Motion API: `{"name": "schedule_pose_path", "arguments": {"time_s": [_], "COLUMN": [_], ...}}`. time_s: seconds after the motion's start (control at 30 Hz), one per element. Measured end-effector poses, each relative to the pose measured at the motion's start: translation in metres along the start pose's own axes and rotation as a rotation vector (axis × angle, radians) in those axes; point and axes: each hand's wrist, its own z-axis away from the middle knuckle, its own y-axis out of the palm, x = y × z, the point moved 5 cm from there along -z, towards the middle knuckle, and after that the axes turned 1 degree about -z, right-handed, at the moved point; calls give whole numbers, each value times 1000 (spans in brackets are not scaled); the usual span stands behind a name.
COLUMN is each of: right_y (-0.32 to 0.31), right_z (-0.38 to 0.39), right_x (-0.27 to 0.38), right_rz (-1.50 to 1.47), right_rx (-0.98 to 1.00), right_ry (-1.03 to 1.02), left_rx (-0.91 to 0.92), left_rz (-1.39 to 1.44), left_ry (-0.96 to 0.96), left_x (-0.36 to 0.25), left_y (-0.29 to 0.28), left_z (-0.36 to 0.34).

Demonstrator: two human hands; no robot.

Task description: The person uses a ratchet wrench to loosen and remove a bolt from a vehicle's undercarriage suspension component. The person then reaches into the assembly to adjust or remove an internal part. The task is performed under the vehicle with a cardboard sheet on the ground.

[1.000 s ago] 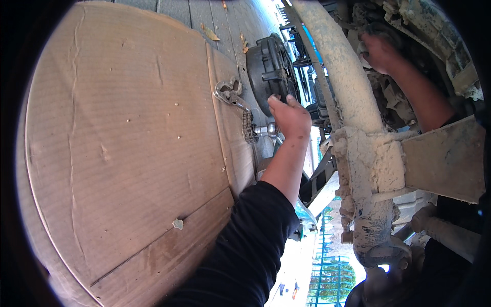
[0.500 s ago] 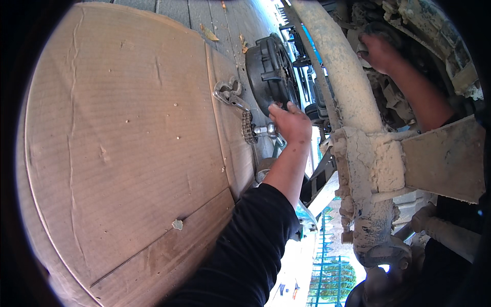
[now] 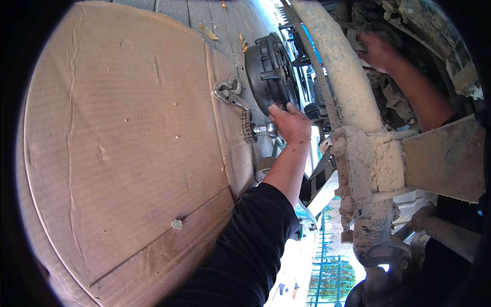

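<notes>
My left hand is at the lower edge of a black round ribbed housing. Its fingers are curled in, and whatever they grip is hidden. Just left of that hand lies a chain wrench, its chain bunched beside a shiny metal head. A metal tool with a looped, open end rests above the chain on the cardboard's edge. Up at the right, my right hand reaches in among mud-caked vehicle parts. Its fingers bend round a greyish dusty part, whose far side cannot be seen.
A large cardboard sheet covers the ground at left, with a small pale clod on it. A thick muddy axle tube and a dusty bracket plate stand between and below my arms. Beyond is a green fence.
</notes>
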Motion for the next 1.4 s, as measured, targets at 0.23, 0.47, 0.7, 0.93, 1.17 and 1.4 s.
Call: {"name": "schedule_pose_path", "arguments": {"time_s": [0.23,0.47,0.7,0.93,1.17,1.4], "right_y": [-5,-2,-1,-1,-2,-7], "right_z": [6,4,2,2,2,4], "right_x": [5,2,2,3,5,1], "right_rz": [100,30,-80,-71,34,84], "right_rx": [79,44,62,87,31,59], "right_ry": [139,85,50,48,55,113], "left_rx": [20,12,39,152,107,-2], "left_rz": [-3,25,-81,-67,-23,-13], "left_ry": [-12,-19,5,103,160,230], "left_x": [-1,1,4,11,20,28], "left_y": [-1,1,6,10,5,1], "left_z": [-1,0,-6,-24,-5,15]}}
